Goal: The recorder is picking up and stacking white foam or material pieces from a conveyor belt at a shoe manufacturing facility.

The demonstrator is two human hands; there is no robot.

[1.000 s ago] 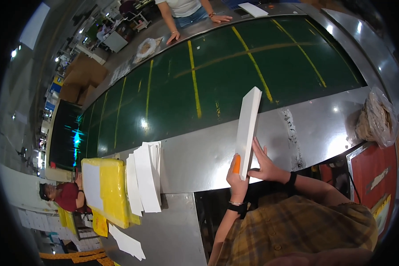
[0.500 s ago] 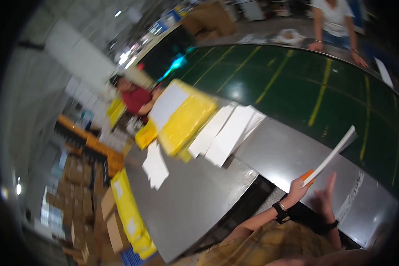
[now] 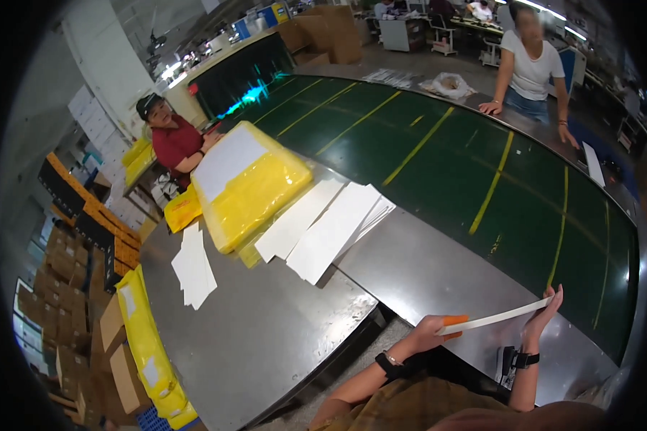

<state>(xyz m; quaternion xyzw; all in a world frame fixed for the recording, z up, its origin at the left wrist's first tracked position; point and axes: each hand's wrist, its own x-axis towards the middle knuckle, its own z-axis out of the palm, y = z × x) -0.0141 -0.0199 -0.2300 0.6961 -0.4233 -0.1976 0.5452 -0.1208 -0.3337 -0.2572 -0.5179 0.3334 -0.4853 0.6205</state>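
White card stack lies edge-on at near right: left hand closed on one end, right hand flattened against the other; loosened left fingers could let cards slip

L head cam, dwn over tbl

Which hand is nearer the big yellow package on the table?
Left: the left hand is to the right of the yellow package; the right hand is farther right.

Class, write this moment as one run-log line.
left hand: grips white stack | right hand: at opposite end | table: yellow package, white sheets | beyond: green belt
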